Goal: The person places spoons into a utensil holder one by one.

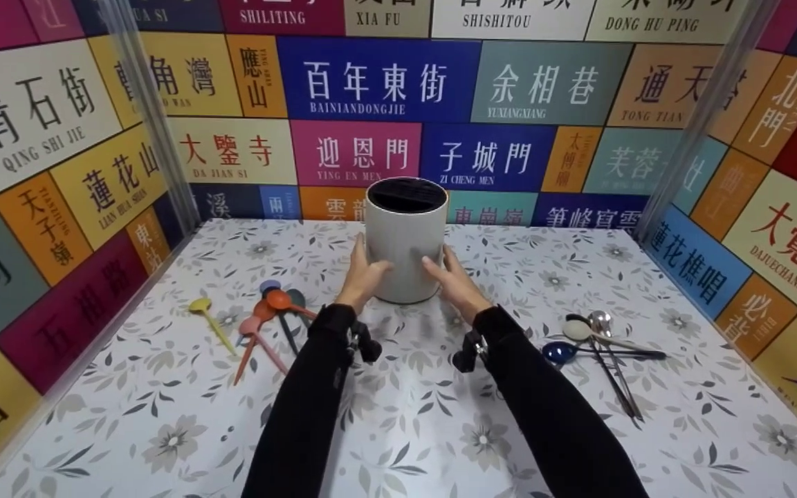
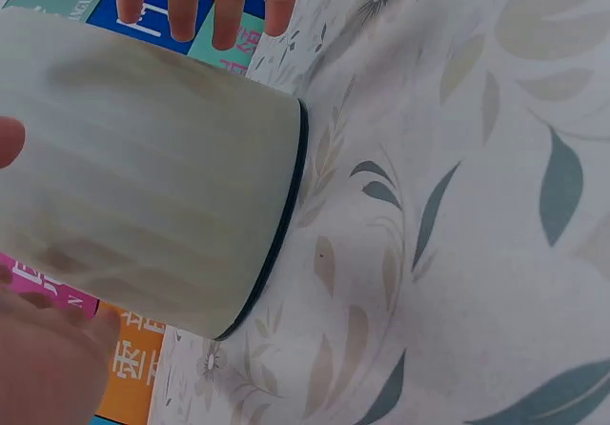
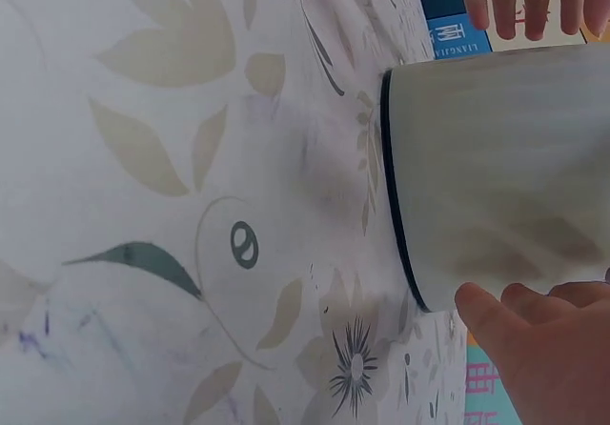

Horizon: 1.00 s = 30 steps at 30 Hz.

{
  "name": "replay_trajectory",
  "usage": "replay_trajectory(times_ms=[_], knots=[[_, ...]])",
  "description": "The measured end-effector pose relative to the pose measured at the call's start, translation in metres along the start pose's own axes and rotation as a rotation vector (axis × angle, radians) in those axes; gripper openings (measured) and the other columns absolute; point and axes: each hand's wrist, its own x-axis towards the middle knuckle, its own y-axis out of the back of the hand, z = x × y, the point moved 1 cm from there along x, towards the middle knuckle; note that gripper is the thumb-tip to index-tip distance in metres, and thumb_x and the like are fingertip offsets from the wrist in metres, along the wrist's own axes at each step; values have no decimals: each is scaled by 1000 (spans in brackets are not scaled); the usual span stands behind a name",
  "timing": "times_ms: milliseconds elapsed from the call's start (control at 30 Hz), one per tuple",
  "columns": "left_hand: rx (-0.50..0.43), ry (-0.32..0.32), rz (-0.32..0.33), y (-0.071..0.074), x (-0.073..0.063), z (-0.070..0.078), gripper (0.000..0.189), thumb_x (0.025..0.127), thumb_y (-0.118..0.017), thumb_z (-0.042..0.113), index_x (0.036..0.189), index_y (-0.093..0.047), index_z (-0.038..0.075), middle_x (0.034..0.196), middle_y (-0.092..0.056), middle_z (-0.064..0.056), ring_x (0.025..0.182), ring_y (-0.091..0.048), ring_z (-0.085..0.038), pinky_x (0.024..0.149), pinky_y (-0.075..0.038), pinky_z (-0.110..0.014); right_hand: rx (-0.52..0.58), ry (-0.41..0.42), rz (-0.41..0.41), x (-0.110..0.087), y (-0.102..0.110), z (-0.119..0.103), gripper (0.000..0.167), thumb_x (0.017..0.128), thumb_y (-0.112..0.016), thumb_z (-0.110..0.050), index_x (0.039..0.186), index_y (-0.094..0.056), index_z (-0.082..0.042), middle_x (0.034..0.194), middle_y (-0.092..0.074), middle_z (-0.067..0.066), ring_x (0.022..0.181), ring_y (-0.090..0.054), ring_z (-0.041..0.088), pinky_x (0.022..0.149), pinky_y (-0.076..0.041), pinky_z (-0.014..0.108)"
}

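A white cylindrical holder [image 1: 405,249] with a dark top stands upright at the middle of the table, its dark base rim close to the cloth. My left hand [image 1: 365,274] holds its left side, thumb toward the front. From the right side, my right hand [image 1: 461,280] grips it the same way. In the left wrist view the left hand [image 2: 52,358] lies along the wall of the holder [image 2: 152,158]. The right wrist view has the right hand [image 3: 548,339] against the lower part of the holder [image 3: 486,177], with the other hand's fingers [image 3: 534,6] opposite.
Left of the arms lie several coloured spoons, among them a yellow spoon [image 1: 213,325] and an orange spoon [image 1: 279,299]. On the right, a dark blue spoon [image 1: 560,353] and a beige spoon [image 1: 578,330] overlap others. Sign-covered walls [image 1: 378,79] enclose the flowered table [image 1: 398,443].
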Motion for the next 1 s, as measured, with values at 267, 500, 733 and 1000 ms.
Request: replay_trajectory(times_ms=[267,500,733,1000], knots=[[-124,-43,-77,-9,-4,1,93,96,-63,10,169,-6,13,176,-5,-9,161,-5,-24,128,-6,-41,76,1,-23,-2,1,1,86,109,-51,-42,169,5,-16,175,6,13,161,-1,31,124,-19,61],[-119,-59,-83,-14,-10,5,94,96,-65,9,169,-6,13,175,-5,-9,161,-5,-24,128,-5,-40,140,14,-23,-7,2,2,85,110,-51,-40,168,7,-18,175,11,8,161,1,32,123,-16,65],[-94,-86,-54,-12,-20,7,97,92,-66,4,169,-7,11,175,-7,-11,160,-10,-27,128,-8,-42,113,23,-6,-15,-2,4,84,109,-50,-43,169,5,-20,175,8,7,160,-2,33,122,-21,63],[-11,-73,2,-15,-37,10,97,91,-70,7,168,-12,8,170,-19,-24,156,-21,-35,127,-16,-47,82,65,122,-26,0,4,84,107,-57,-41,169,-9,-11,169,-23,23,156,-23,37,124,-24,53]])
